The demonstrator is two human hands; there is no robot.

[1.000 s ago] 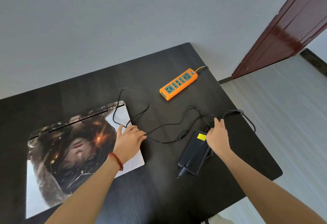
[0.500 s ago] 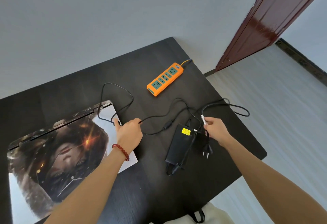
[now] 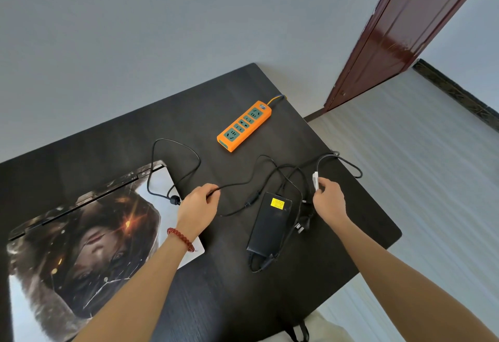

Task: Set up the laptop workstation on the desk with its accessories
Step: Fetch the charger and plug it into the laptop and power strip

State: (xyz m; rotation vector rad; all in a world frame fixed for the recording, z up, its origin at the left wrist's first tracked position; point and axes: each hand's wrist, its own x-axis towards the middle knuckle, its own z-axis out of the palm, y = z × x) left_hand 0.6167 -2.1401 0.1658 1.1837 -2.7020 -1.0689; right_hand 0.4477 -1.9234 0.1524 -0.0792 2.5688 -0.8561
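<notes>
Both hands on charger cabling, dark counter (image 3: 270, 301).

L hand (image 3: 198, 208) w/ red bead bracelet (image 3: 181, 239) curls round thin black cable (image 3: 237, 185) just beside closed laptop (image 3: 81, 236), whose lid shows printed artwork; cable loops over laptop's far corner. R hand (image 3: 329, 201) pinches a small white tag (image 3: 315, 181) on the thicker power cord (image 3: 340, 159) near counter's right edge. Black power brick (image 3: 270, 226) w/ yellow label lies flat btwn hands. Orange power strip (image 3: 244, 125) sits farther back, apart from both, sockets unused.
</notes>
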